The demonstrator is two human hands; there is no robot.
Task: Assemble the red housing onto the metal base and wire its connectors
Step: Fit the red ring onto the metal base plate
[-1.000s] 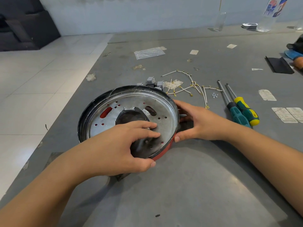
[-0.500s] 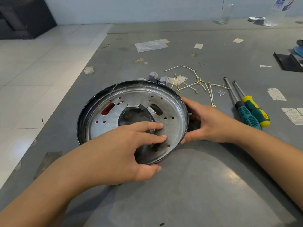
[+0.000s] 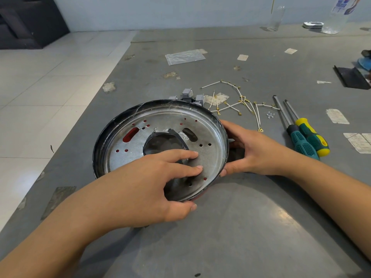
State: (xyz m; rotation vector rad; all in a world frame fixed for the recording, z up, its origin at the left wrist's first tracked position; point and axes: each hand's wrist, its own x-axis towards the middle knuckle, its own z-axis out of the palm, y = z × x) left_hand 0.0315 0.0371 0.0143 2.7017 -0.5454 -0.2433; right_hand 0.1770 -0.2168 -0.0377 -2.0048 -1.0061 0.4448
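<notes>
A round metal base [image 3: 166, 121] with holes and a central cutout lies on the grey table. Red of the housing [image 3: 130, 135] shows through its slots and at its near rim. My left hand [image 3: 148, 183] grips the near edge, fingers flat on the plate and thumb under the rim. My right hand [image 3: 249, 151] holds the right rim, fingers over the top and thumb below. White wires with gold terminals [image 3: 241, 103] lie behind to the right. Grey connectors [image 3: 188, 96] sit just past the far rim.
Two screwdrivers [image 3: 303, 135], one teal-handled and one yellow-green, lie right of my right hand. Small screws [image 3: 270, 114] sit near the wires. Paper scraps and a plastic bag [image 3: 183, 56] dot the table. The table's left edge drops to a tiled floor [image 3: 50, 87].
The view has shifted slightly. The plate now sits flatter and less red shows at its near rim. Both hands keep their hold on the rim.
</notes>
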